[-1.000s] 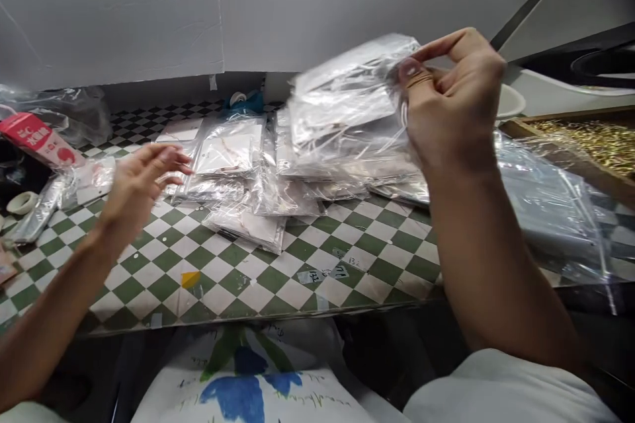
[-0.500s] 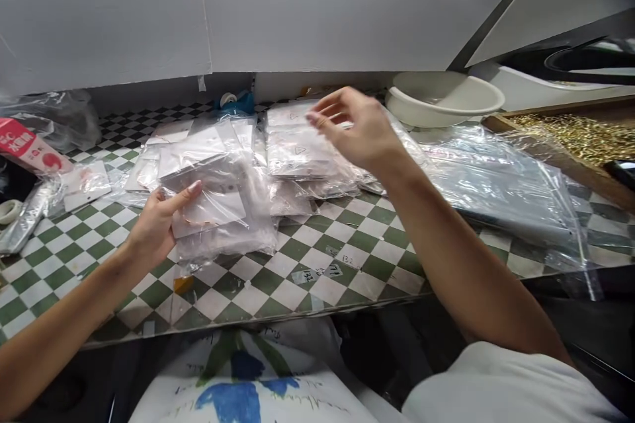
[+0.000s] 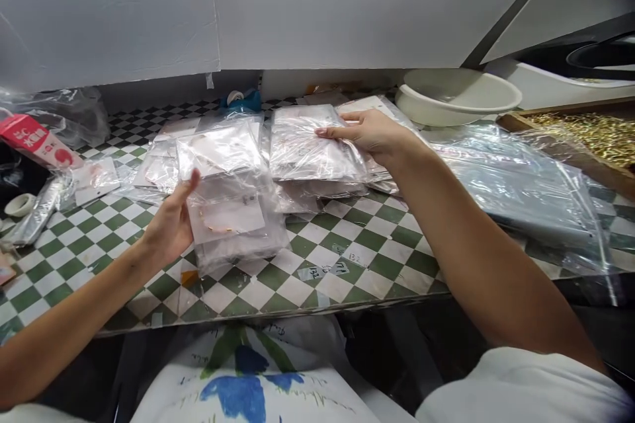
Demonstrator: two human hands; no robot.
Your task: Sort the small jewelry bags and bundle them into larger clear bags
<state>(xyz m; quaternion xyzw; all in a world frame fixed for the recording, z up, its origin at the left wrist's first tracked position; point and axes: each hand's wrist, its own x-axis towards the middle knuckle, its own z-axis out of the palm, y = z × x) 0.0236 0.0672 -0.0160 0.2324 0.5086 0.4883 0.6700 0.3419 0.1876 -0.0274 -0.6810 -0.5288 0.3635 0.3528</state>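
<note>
My left hand grips a stack of clear plastic packets holding white cards and a thin chain, tilted up off the green and white checked table. My right hand has its fingers closed on the edge of another pile of clear packets lying on the table further back. More packets lie spread flat to the left of both piles.
A cream bowl stands at the back right beside a wooden tray of gold bits. A large clear bag lies at right. At left are a red carton, a tape roll and crumpled plastic. A grey wall rises behind.
My right hand let go of the bunch it held up, dropped to the table and took hold of the back pile. My left hand took a stack and raised it.
</note>
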